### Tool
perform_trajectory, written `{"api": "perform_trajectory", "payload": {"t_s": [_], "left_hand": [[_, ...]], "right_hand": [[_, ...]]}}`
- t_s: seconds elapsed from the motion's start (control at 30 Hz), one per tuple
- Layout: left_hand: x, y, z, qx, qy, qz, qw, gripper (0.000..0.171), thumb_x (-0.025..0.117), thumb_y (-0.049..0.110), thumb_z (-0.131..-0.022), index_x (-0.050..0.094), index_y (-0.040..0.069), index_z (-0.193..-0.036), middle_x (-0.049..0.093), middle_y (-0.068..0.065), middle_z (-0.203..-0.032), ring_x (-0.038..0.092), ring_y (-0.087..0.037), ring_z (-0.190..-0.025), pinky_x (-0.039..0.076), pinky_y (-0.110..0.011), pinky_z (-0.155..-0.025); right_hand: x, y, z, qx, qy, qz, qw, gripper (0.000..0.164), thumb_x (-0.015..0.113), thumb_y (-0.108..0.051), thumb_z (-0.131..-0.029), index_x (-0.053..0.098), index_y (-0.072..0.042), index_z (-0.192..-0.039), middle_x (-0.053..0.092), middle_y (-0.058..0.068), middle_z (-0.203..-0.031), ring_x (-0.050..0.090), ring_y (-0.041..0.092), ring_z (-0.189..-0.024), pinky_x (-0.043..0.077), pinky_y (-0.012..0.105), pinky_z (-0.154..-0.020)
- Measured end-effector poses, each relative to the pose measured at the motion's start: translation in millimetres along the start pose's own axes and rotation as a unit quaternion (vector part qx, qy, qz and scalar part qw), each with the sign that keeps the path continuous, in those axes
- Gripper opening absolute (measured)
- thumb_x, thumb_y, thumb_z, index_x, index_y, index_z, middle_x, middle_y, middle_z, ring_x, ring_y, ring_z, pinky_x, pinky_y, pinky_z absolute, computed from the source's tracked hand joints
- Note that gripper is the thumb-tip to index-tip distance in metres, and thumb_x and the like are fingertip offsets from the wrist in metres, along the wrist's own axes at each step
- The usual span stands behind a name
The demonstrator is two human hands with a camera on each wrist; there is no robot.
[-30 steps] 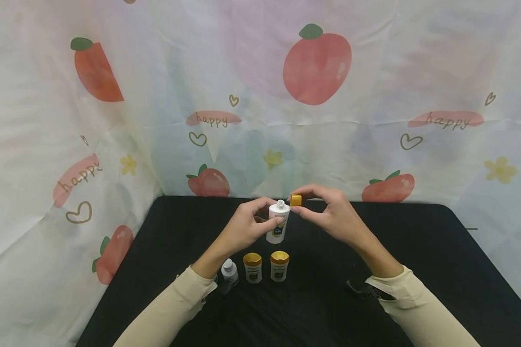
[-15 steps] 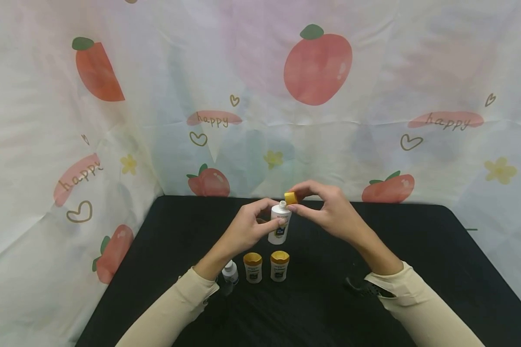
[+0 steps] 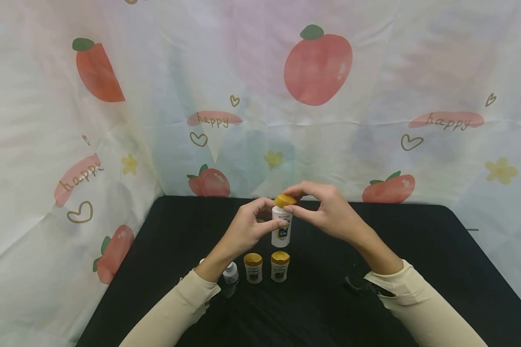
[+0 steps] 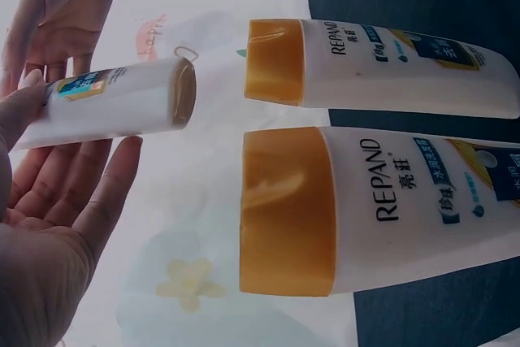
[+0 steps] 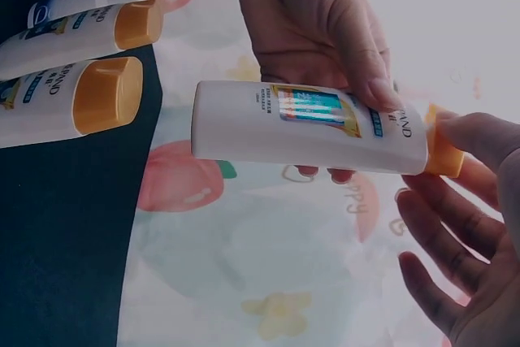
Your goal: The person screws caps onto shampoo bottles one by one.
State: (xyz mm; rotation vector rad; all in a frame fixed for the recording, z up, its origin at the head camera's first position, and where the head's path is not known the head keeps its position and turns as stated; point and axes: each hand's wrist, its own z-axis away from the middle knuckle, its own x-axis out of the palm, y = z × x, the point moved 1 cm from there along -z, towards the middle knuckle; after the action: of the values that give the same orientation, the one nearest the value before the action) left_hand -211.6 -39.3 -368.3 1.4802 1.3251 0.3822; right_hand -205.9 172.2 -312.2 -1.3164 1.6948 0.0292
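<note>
In the head view my left hand [image 3: 245, 226] grips a white shampoo bottle [image 3: 282, 238] upright, fingers behind it and thumb across its front. My right hand [image 3: 330, 212] pinches a gold cap [image 3: 284, 200] between thumb and fingers, right at the top of that bottle. The bottle's neck is hidden. Seen from the right wrist, the cap [image 5: 443, 148] meets the bottle's shoulder, and the label [image 5: 313, 109] faces the camera. The left wrist view shows the bottle's base [image 4: 183, 93] and my left fingers curled beneath it.
Two gold-capped REPAND bottles [image 3: 253, 274] [image 3: 279, 273] stand side by side on the black table [image 3: 321, 308], nearer than the held one. To their left are a small white-capped bottle [image 3: 231, 274] and another, mostly behind my left wrist. A printed cloth [image 3: 260, 96] hangs behind the table.
My right hand has moved left with the gold cap, from beside the bottle's bare neck to over it. The bottle has shifted slightly right and down in the left hand.
</note>
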Motion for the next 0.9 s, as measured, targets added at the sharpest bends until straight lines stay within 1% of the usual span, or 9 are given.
{"api": "perform_trajectory", "payload": {"t_s": [0.13, 0.23, 0.33, 0.47, 0.57, 0.7, 0.83, 0.9], "left_hand": [[-1.0, 17.5, 2.2, -0.009, 0.003, -0.004, 0.9999, 0.026, 0.071, 0.020, -0.087, 0.061, 0.011, -0.109, 0.067, -0.002, -0.097, 0.065, -0.013, -0.088, 0.053, -0.028, -0.075], [-1.9, 32.2, 4.3, -0.015, 0.004, -0.008, 0.9999, 0.023, 0.070, 0.012, -0.087, 0.061, 0.006, -0.108, 0.068, -0.007, -0.096, 0.065, -0.016, -0.086, 0.053, -0.027, -0.074], [-2.1, 33.7, 4.5, -0.007, 0.007, -0.016, 0.9998, 0.022, 0.070, 0.011, -0.087, 0.061, 0.006, -0.106, 0.068, -0.008, -0.094, 0.065, -0.016, -0.084, 0.052, -0.026, -0.072], [-1.3, 32.2, 3.9, 0.004, 0.016, -0.030, 0.9994, 0.020, 0.071, 0.010, -0.087, 0.062, 0.006, -0.105, 0.067, -0.007, -0.090, 0.063, -0.016, -0.079, 0.050, -0.028, -0.066], [0.8, 22.2, 3.2, 0.004, 0.022, -0.041, 0.9989, 0.020, 0.072, 0.013, -0.086, 0.063, 0.008, -0.104, 0.065, -0.005, -0.087, 0.061, -0.016, -0.078, 0.049, -0.030, -0.065], [2.5, 6.6, 1.4, 0.006, 0.028, -0.051, 0.9983, 0.022, 0.072, 0.021, -0.086, 0.063, 0.014, -0.104, 0.065, 0.001, -0.087, 0.062, -0.012, -0.081, 0.051, -0.032, -0.068], [2.0, 2.5, -0.7, 0.016, 0.029, -0.045, 0.9985, 0.023, 0.071, 0.029, -0.087, 0.063, 0.018, -0.106, 0.066, 0.005, -0.088, 0.063, -0.009, -0.085, 0.053, -0.032, -0.073], [1.6, 1.9, -1.1, 0.016, 0.029, -0.039, 0.9987, 0.024, 0.070, 0.031, -0.087, 0.064, 0.019, -0.107, 0.066, 0.005, -0.089, 0.063, -0.008, -0.087, 0.053, -0.033, -0.073]], "right_hand": [[0.1, -0.3, -1.2, -0.015, -0.007, 0.002, 1.000, 0.030, 0.072, -0.024, -0.087, 0.066, -0.024, -0.116, 0.064, -0.014, -0.104, 0.060, 0.003, -0.096, 0.050, 0.024, -0.083], [0.1, -0.2, -1.2, -0.015, -0.010, 0.004, 1.000, 0.029, 0.072, -0.025, -0.087, 0.066, -0.024, -0.116, 0.063, -0.015, -0.103, 0.060, 0.002, -0.095, 0.050, 0.024, -0.082], [0.0, 0.7, -0.7, -0.017, -0.013, 0.008, 1.000, 0.029, 0.072, -0.025, -0.087, 0.067, -0.024, -0.115, 0.063, -0.015, -0.101, 0.059, 0.002, -0.094, 0.049, 0.024, -0.081], [-0.1, 2.0, -1.0, -0.017, -0.016, 0.007, 1.000, 0.028, 0.072, -0.025, -0.087, 0.067, -0.024, -0.114, 0.062, -0.015, -0.100, 0.058, 0.003, -0.092, 0.048, 0.024, -0.077], [0.2, 2.6, -1.0, -0.015, -0.022, 0.010, 1.000, 0.028, 0.072, -0.026, -0.087, 0.068, -0.025, -0.115, 0.061, -0.015, -0.098, 0.057, 0.002, -0.089, 0.047, 0.023, -0.074], [0.5, 2.5, -0.9, -0.014, -0.029, 0.016, 0.999, 0.028, 0.072, -0.026, -0.087, 0.068, -0.025, -0.115, 0.061, -0.016, -0.097, 0.056, 0.001, -0.087, 0.046, 0.023, -0.071], [-0.5, 1.5, -1.8, -0.019, -0.026, 0.018, 0.999, 0.029, 0.071, -0.023, -0.088, 0.068, -0.024, -0.117, 0.061, -0.014, -0.098, 0.056, 0.004, -0.089, 0.046, 0.024, -0.072], [-0.9, 1.0, -2.1, -0.023, -0.026, 0.019, 0.999, 0.030, 0.071, -0.021, -0.088, 0.067, -0.023, -0.118, 0.061, -0.013, -0.099, 0.056, 0.004, -0.089, 0.046, 0.025, -0.072]]}}
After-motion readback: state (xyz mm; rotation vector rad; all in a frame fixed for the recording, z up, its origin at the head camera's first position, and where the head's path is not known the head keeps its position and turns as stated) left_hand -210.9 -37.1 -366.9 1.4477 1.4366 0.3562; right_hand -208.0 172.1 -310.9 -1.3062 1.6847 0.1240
